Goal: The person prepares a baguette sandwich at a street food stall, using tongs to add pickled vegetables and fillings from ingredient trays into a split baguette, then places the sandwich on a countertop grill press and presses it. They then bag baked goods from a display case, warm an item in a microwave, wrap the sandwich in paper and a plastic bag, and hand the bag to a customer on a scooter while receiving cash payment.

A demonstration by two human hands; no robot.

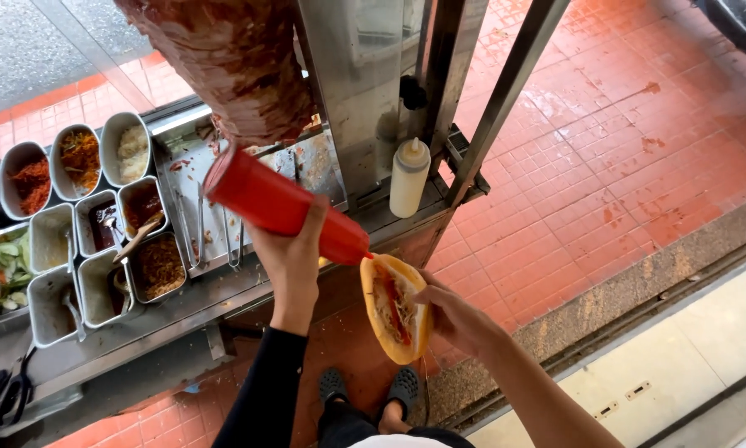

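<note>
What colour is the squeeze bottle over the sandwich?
Red, gripped by the left hand: the squeeze bottle shows best in the head view.

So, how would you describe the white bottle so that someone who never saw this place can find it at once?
Start from the big cone of meat hanging over the metal counter. Just right of it stands a tall metal panel, and the white squeeze bottle stands upright at its foot, near the counter's right end. Unlike the red bottle tilted in the left hand, it is pale and nobody touches it.

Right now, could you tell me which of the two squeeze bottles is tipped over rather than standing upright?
The red squeeze bottle, held in the left hand, is tipped nozzle-down over the filled bread; the white squeeze bottle stands upright on the counter ledge.
</note>
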